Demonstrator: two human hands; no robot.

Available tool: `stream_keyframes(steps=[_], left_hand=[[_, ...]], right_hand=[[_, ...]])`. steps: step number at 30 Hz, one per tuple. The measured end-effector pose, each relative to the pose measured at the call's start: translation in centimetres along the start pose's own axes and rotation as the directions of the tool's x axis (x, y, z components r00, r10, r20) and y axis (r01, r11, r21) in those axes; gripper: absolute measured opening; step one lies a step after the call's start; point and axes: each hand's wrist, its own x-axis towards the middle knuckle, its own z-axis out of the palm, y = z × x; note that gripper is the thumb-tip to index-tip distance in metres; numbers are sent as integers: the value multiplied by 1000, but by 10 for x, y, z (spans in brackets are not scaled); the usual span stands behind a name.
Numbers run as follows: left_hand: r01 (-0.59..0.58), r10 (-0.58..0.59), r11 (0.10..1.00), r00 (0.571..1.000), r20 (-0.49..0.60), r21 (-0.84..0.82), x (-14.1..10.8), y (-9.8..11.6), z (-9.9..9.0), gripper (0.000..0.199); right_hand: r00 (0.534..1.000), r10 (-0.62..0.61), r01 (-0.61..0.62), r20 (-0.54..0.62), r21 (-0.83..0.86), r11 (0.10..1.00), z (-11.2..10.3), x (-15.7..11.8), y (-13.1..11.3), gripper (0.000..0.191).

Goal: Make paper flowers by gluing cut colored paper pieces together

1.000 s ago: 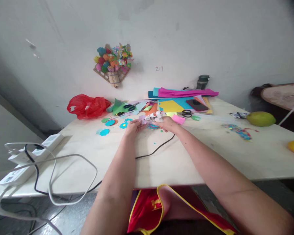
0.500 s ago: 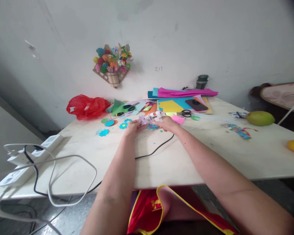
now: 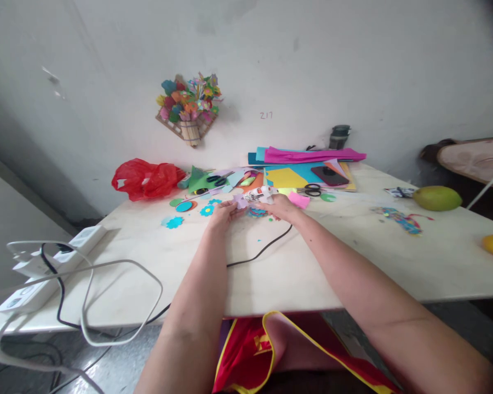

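My right hand (image 3: 282, 207) is wrapped round a white glue gun (image 3: 259, 193), whose tip points left. A black cord (image 3: 267, 253) runs from under that hand back toward the table's front edge. Between the fingertips of my left hand (image 3: 225, 211) is a pale purple paper flower (image 3: 240, 202), right at the gun's tip; whether the tip touches it I cannot tell. Blue flowers with yellow centres (image 3: 207, 210) lie just left of my left hand. A stack of blue paper pieces (image 3: 256, 212) shows between the hands, partly covered.
Behind the hands lie scissors (image 3: 313, 190), a yellow sheet (image 3: 286, 178), a phone (image 3: 330, 175) and a red plastic bag (image 3: 147, 179). A power strip (image 3: 51, 273) with looping cables stands at the left. A mango-like fruit (image 3: 437, 198) and colourful scraps (image 3: 402, 220) are on the right.
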Motion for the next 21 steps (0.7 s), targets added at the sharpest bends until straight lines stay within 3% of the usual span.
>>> stream_keyframes(steps=[6, 11, 16, 21], left_hand=[[12, -13, 1000, 999, -36, -11, -2, 4, 1, 13], [-142, 121, 985, 973, -195, -98, -1, 16, -2, 9], [-250, 210, 959, 943, -257, -134, 1, 27, -8, 2], [-366, 309, 917, 902, -301, -158, -4, 42, -15, 5]], right_hand=[[1000, 25, -25, -10, 55, 998, 1, -2, -3, 25], [996, 19, -6, -82, 167, 986, 3, 0, 0, 28], [984, -116, 121, -138, 30, 992, 5, 2, 2, 30], [955, -295, 295, 24, -175, 939, 18, 0, -3, 39]])
